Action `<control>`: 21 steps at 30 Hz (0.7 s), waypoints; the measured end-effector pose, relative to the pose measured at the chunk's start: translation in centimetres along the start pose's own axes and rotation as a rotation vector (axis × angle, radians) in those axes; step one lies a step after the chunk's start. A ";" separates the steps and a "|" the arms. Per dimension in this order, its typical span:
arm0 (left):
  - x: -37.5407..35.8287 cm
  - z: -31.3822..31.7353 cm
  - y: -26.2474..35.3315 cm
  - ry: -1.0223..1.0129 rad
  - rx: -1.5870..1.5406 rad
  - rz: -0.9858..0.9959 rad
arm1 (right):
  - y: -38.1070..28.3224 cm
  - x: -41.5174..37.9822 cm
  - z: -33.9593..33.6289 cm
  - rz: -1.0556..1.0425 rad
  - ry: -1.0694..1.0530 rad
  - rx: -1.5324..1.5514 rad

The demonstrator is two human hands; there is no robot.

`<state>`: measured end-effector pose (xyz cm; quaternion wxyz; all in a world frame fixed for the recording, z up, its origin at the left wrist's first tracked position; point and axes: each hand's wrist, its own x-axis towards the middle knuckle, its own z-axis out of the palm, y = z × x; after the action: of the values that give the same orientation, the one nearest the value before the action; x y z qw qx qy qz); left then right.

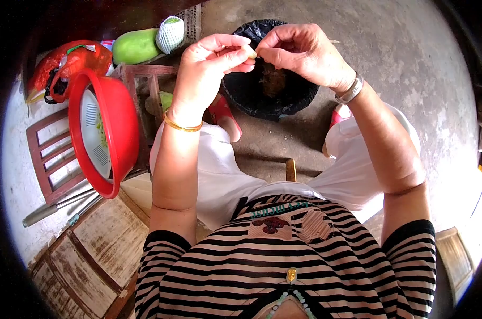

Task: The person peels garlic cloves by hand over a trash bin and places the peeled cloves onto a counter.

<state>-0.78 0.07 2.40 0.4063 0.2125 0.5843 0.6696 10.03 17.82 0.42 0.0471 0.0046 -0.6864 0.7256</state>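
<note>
My left hand point(214, 61) is closed in a pinch on a small pale yellowish piece point(251, 52), whose kind I cannot make out. Close against its right end, the thumb and forefinger of my right hand point(299, 53) are pinched together. Whatever sits between those right fingertips is too small to name. Both hands are held above a round bin point(291, 106) lined with a black plastic bag. Down inside it lies a brownish clump of scraps point(273, 81).
At left, a red plastic basin point(125, 127) stands tilted in view, with a white strainer point(89, 127) and some greens inside. Behind it are a red plastic bag point(92, 58), a long green gourd point(134, 47) and a fruit in a foam net point(170, 35). Wooden stools stand nearby.
</note>
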 end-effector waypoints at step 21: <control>0.1 0.6 -0.7 -0.029 0.141 -0.048 | 0.2 -0.2 0.3 -0.123 0.069 -0.364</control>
<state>-0.20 0.50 1.82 0.4145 0.2362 0.6291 0.6137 10.16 17.47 0.20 0.1150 0.0130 -0.8027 0.5851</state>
